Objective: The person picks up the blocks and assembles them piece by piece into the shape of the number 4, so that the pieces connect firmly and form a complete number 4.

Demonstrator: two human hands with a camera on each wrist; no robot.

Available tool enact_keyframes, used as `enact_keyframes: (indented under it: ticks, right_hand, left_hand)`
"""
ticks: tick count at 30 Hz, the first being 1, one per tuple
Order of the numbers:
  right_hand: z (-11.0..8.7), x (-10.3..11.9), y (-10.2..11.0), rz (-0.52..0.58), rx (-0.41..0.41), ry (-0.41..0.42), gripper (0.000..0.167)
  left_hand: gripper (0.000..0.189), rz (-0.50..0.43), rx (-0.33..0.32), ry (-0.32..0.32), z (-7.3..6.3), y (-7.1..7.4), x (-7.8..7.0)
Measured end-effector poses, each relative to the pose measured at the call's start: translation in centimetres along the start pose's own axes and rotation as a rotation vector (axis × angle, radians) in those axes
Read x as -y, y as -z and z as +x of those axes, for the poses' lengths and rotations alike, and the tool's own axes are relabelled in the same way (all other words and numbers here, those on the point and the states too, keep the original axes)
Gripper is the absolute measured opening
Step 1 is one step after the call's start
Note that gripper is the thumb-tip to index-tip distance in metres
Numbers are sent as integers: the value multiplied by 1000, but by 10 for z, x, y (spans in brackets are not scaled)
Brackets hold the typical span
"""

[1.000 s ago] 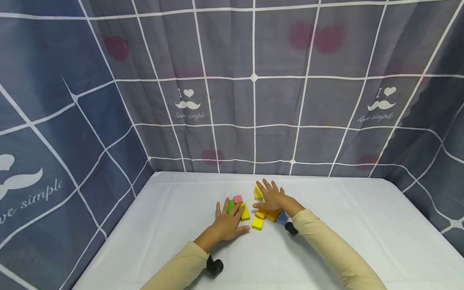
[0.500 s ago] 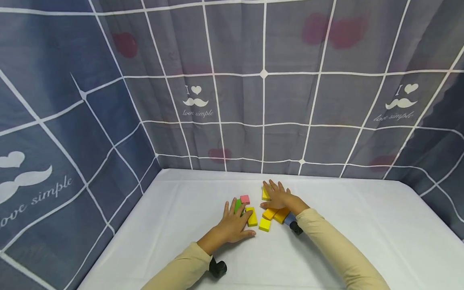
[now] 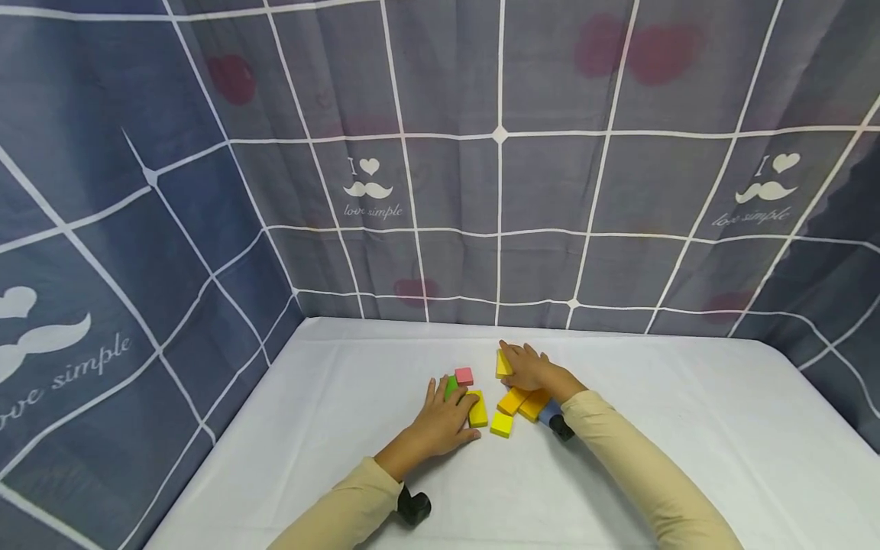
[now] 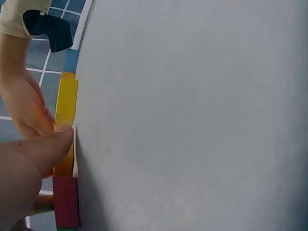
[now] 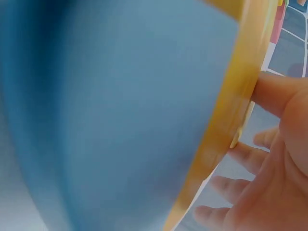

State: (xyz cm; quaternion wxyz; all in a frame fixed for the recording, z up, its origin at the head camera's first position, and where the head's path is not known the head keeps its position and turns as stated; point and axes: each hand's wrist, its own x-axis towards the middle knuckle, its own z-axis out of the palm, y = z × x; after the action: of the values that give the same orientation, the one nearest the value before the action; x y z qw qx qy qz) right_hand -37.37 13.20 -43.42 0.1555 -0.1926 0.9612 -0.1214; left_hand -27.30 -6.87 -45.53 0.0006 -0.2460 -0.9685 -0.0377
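My left hand [image 3: 440,420] lies with spread fingers over a green block [image 3: 451,386], mostly covered, and beside a yellow block [image 3: 477,409]. In the left wrist view its thumb points toward a pink block [image 4: 66,202]. At the far side my right hand [image 3: 535,373] pinches another yellow block [image 3: 503,364], thumb at the near end and forefinger at the far end. Under its palm and wrist lie orange blocks [image 3: 512,401] and a blue block [image 3: 549,411]. This blue block [image 5: 144,115] fills much of the right wrist view.
A small yellow block [image 3: 502,425] sits between the hands. Black cameras [image 3: 415,506] are strapped at both wrists. The white tabletop [image 3: 344,382] ends at a dark grid-patterned curtain [image 3: 447,191] behind and at the left.
My right hand's fingers and thumb have drawn in around the far yellow block. The left hand stays over its blocks with barely a shift. The head view has turned slightly.
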Motion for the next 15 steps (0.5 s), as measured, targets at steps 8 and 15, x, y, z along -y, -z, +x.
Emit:
enact_keyframes:
  ticks: [8,15]
  right_hand:
    - [5,3,-3,-35,-41,-6,75]
    - [3,5,-3,-41,-55,-25,72]
  left_hand:
    - [66,-5,-43,52,0,3,-4]
    - [71,-53,-44,79,-1,3,-5]
